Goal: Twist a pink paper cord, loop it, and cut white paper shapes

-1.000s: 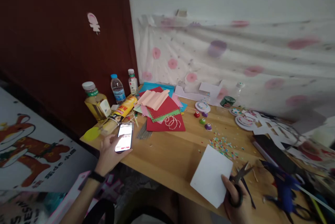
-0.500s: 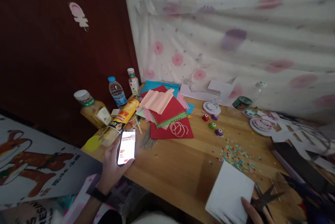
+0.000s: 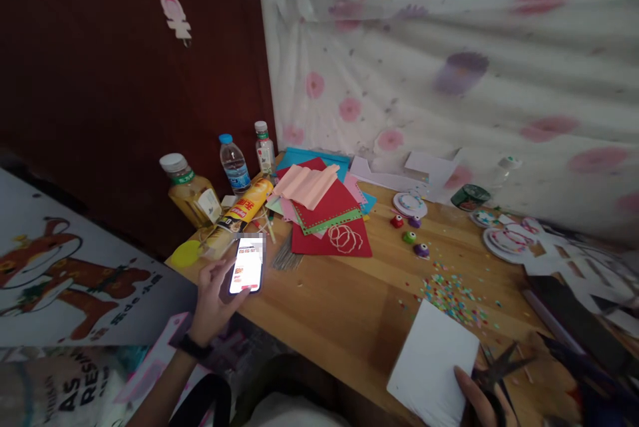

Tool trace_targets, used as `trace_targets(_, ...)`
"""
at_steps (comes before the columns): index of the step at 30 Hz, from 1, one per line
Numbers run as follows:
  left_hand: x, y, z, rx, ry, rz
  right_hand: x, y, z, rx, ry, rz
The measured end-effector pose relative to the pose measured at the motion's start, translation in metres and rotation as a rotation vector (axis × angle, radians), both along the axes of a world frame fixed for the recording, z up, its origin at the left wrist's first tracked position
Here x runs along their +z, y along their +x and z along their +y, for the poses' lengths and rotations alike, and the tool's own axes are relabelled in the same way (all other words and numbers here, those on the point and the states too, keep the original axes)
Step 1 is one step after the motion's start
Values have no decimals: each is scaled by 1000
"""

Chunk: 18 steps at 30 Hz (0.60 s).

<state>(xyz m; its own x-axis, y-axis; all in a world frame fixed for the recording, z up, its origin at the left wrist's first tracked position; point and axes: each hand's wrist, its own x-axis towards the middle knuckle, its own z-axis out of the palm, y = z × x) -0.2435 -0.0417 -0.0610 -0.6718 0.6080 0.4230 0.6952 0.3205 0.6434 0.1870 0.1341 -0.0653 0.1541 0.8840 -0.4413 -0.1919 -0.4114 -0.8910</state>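
Observation:
My left hand point(image 3: 217, 299) is closed around a smartphone point(image 3: 247, 266) with a lit screen, held over the table's front left edge. The thumb rests by the phone's lower edge. At the lower right, my right hand point(image 3: 480, 402) has its fingers at the dark handles of a pair of scissors point(image 3: 502, 368), whose blades are apart and point right. One finger of that hand lies on a white rectangular sheet or board point(image 3: 435, 357) at the table's front edge. Part of the right hand is cut off by the frame's bottom.
Red, green and pink papers point(image 3: 329, 204) lie stacked at the back, with string point(image 3: 344, 239) on top. Several bottles point(image 3: 192, 197) and a yellow snack bag point(image 3: 247, 206) stand or lie left. Confetti point(image 3: 452, 297), small eyed figures point(image 3: 421, 251) and white cutouts point(image 3: 506, 244) are right.
The camera view has turned slightly, so the table's things sit a little higher and further right. Both hands keep nearly the same hold.

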Motion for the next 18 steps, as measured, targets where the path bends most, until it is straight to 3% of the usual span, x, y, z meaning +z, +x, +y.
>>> trace_targets(10, -22, -5, 3, 203, 410, -159, 21, -26, -11, 22, 159, 270)
trace_targets(18, 2, 22, -11, 148, 322, -143, 22, -26, -16, 78, 243, 320)
